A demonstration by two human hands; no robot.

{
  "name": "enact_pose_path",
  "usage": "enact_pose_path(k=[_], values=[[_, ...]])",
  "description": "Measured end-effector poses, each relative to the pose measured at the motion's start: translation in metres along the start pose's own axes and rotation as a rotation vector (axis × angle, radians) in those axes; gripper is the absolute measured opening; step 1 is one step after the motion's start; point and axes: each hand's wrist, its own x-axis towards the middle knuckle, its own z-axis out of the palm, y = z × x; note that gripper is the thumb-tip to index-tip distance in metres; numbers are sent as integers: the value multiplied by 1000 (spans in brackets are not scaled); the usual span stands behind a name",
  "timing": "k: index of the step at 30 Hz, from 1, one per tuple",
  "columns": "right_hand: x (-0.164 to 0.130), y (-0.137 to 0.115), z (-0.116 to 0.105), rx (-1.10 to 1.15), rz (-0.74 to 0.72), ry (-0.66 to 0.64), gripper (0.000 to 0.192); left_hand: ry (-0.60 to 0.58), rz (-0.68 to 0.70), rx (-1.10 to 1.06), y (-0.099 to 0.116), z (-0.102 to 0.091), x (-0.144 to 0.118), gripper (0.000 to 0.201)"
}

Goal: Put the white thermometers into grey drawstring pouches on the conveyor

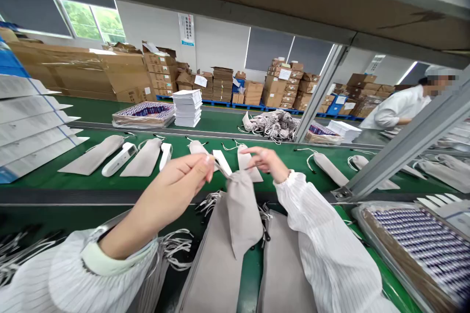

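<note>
My left hand (189, 176) is closed in a pinch on the cord of a grey drawstring pouch (244, 210). The pouch hangs from it with its neck gathered and its pointed lower end down. To the right and above the pouch's neck, my right hand (266, 161) has its fingers apart and stretched to the left, holding nothing that I can see. Beneath the hanging pouch lie a stack of flat grey pouches (216, 264) and a second stack (286, 264), their cords and black cord ends at the far side.
Grey pouches (143, 156) and white devices (119, 159) lie on the green belt (187, 181). Behind are a tray of small packs (145, 113), stacked white paper (187, 107) and heaped pouches (271, 124). A metal post (319, 93) stands right; a co-worker (398, 105) is beyond.
</note>
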Motion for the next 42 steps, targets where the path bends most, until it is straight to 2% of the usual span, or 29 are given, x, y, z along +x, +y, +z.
enact_pose_path(k=[1, 2, 3, 4, 5, 6, 7, 8, 9, 10, 11, 13, 15, 17, 18, 20, 22, 23, 25, 28, 31, 32, 34, 37, 39, 42], values=[[-4, -4, 18, 47, -40, -209, 46, 54, 42, -32, 0, 4, 0, 32], [-7, -7, 35, 68, -77, -361, 49, 79, 88, -38, -1, 7, 1, 29], [-8, -10, 47, 86, -99, -448, 47, 77, 137, -17, -2, 11, 2, 27], [-7, -11, 53, 101, -110, -447, 42, 54, 188, 39, -5, 13, 3, 26], [-5, -12, 51, 112, -107, -350, 36, 26, 241, 127, -8, 15, 5, 25], [-1, -10, 40, 112, -97, -174, 32, -12, 297, 234, -13, 17, 7, 22], [3, -7, 23, 80, -78, 51, 34, -71, 355, 352, -20, 18, 10, 19], [7, -2, 1, 14, -50, 342, 37, -144, 413, 472, -27, 19, 13, 17], [10, 4, -22, -118, 15, 603, 41, -223, 463, 587, -36, 20, 16, 18], [12, 12, -45, -322, 133, 791, 48, -304, 500, 689, -46, 21, 18, 20], [12, 22, -65, -557, 290, 857, 52, -346, 523, 775, -56, 23, 19, 21], [9, 43, -89, -946, 539, 771, 52, -360, 533, 891, -75, 28, 18, 23], [4, 63, -92, -1129, 636, 643, 51, -301, 524, 951, -90, 33, 11, 22], [4, 77, -79, -1170, 621, 604, 54, -185, 564, 1001, -101, 38, 1, 22], [6, 81, -69, -1186, 569, 589, 55, -115, 608, 1029, -104, 39, -3, 23], [15, 83, -46, -1214, 377, 486, 50, -4, 711, 1077, -109, 41, -10, 25], [27, 85, -23, -1137, 174, 318, 45, 23, 763, 1089, -110, 41, -13, 24], [32, 87, -12, -1047, 125, 247, 45, 11, 759, 1077, -109, 41, -13, 22], [39, 95, 3, -859, 146, 184, 47, -37, 699, 1046, -107, 39, -11, 20], [43, 111, 7, -702, 221, 230, 49, -110, 590, 1018, -105, 38, -7, 23], [44, 114, -8, -589, 245, 299, 51, -155, 551, 1024, -105, 38, -3, 21], [44, 109, -12, -478, 236, 326, 54, -166, 546, 1030, -105, 39, -3, 20], [44, 92, -18, -114, 166, 364, 69, -185, 533, 1040, -105, 40, -2, 19], [41, 54, -12, 424, 29, 345, 100, -215, 505, 1036, -103, 38, -4, 17], [35, 28, -1, 535, 2, 306, 108, -235, 487, 1028, -100, 35, -5, 18], [25, 0, 17, 584, -7, 269, 104, -259, 490, 1032, -97, 30, -6, 20]])
